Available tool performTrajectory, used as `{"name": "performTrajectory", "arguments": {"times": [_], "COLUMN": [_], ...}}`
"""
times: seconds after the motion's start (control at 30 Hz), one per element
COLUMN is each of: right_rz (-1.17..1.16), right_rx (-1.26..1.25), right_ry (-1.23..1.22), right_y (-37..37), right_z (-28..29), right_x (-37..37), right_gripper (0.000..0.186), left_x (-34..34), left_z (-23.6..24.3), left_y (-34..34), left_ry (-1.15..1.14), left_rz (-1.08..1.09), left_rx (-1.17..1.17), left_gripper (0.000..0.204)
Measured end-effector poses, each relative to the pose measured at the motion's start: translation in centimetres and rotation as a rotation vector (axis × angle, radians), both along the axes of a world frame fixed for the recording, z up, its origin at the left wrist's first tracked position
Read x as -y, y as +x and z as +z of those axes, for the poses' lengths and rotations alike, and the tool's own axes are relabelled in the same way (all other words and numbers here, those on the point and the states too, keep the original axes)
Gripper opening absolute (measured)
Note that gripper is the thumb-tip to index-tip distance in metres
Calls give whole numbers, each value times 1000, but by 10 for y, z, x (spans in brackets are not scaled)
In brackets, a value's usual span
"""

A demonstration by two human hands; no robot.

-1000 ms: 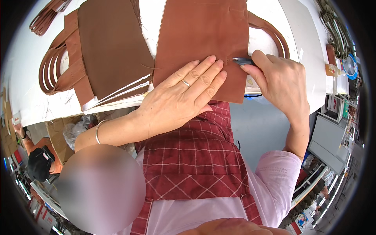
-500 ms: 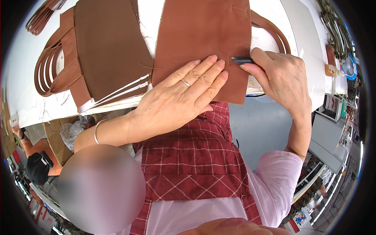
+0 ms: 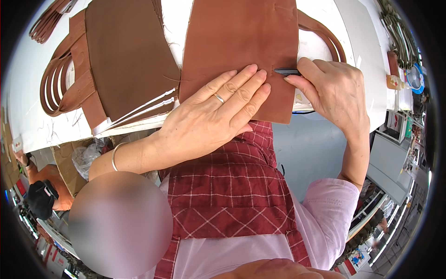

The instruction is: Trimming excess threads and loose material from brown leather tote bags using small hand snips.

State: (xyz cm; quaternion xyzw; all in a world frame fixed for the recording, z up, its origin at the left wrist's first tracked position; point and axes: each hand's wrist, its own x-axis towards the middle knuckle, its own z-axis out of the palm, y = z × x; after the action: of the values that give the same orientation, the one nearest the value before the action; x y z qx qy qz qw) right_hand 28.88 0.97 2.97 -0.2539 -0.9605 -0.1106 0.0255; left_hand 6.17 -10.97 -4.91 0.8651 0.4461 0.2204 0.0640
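A reddish-brown leather-like panel (image 3: 239, 35) lies in front of me, its near end reaching past the table's edge. My left hand (image 3: 211, 109) rests flat on its lower left part, fingers stretched out and close together. From the right, my right hand (image 3: 334, 90) is closed on small dark thread snips (image 3: 287, 71). Their pointed tip touches or hovers just over the panel near a short line of stitches, to the right of my left fingertips. The handle is hidden inside my fist. A brown strap loop (image 3: 327, 35) shows beyond the panel's right edge.
Left of the panel lies a stack of dark brown pieces (image 3: 130, 56) with strap handles (image 3: 51, 90). More straps (image 3: 49, 23) lie at the far left of the white table (image 3: 51, 130). Below it are a cardboard box (image 3: 65, 162) and another person (image 3: 51, 186).
Almost nothing differs. The snips have turned slightly in my right hand, their tip staying at the same spot. My left hand remains flat on the panel.
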Motion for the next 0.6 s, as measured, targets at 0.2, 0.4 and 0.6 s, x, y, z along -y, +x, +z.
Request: {"name": "performTrajectory", "arguments": {"times": [0.2, 0.4, 0.6], "right_rz": [6, -48, -34], "right_rx": [-3, -94, -93], "right_ry": [26, -65, -84], "right_y": [2, 5, 2], "right_z": [-2, -2, 0], "right_x": [1, -2, 0], "right_gripper": [37, 35, 36], "left_x": [-1, -1, 0], "left_z": [0, 1, 1], "left_y": [-1, 0, 0], "left_ry": [5, -14, -19], "left_rz": [-4, -5, -4], "left_rx": [10, 16, 28], "left_gripper": [79, 79, 79]}}
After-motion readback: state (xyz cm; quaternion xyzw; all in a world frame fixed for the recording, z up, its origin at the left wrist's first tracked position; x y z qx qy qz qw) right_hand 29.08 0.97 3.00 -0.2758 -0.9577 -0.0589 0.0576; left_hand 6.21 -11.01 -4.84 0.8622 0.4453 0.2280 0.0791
